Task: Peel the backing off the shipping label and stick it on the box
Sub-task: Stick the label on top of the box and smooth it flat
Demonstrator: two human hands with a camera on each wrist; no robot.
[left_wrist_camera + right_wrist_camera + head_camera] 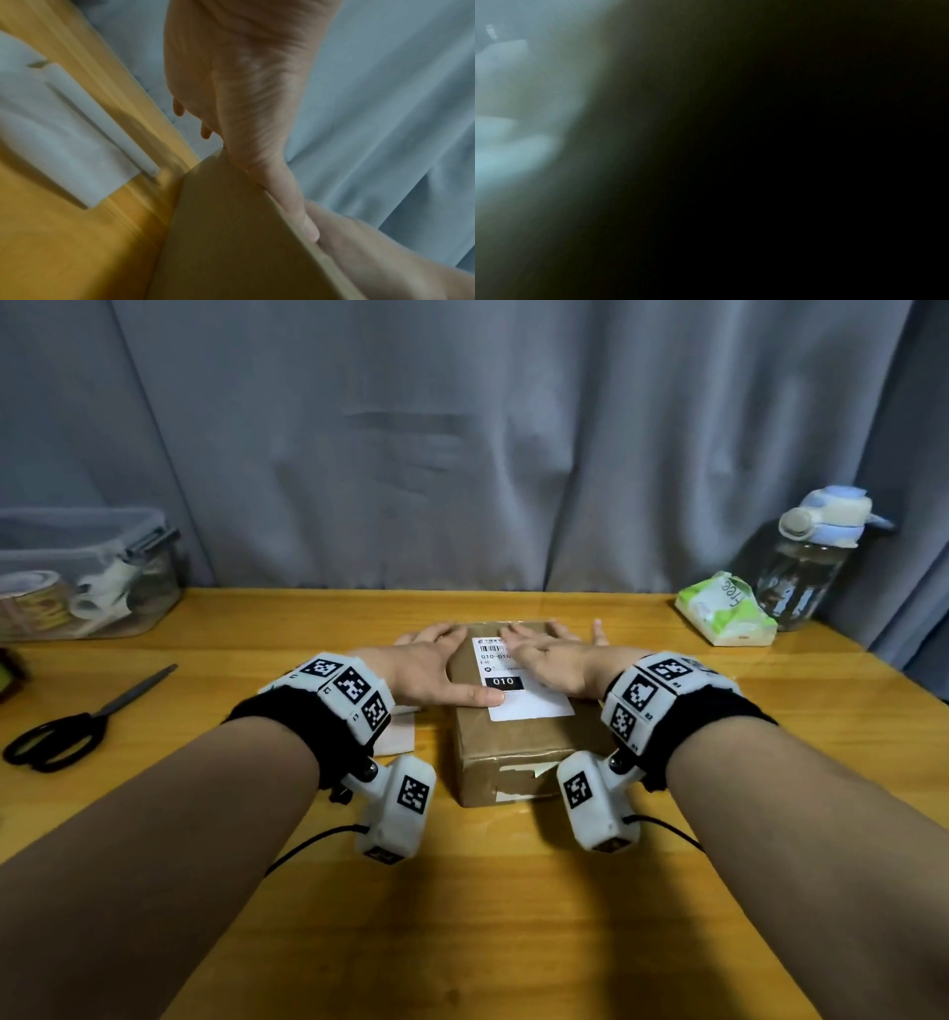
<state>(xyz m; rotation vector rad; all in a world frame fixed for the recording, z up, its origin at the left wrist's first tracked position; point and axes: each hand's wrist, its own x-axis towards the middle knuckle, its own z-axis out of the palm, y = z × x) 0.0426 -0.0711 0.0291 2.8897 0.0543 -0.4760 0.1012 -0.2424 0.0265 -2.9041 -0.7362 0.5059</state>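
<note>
A brown cardboard box [506, 752] lies in the middle of the wooden table. A white shipping label [534, 706] with a barcode and a black "010" patch lies flat on its top. My left hand [436, 667] rests flat on the box's left side, its thumb stretched onto the label's near left corner. My right hand [552, 657] lies flat with straight fingers over the label's right half. The left wrist view shows my left hand [244, 101] on the box [231, 233], with the white backing sheet [59, 130] on the table beside it. The right wrist view is dark.
Black-handled scissors [77, 726] lie at the left. A clear tub [87, 572] with tape rolls stands at the back left. A tissue pack [724, 608] and a water bottle [811, 557] stand at the back right. A grey curtain hangs behind the table [462, 891].
</note>
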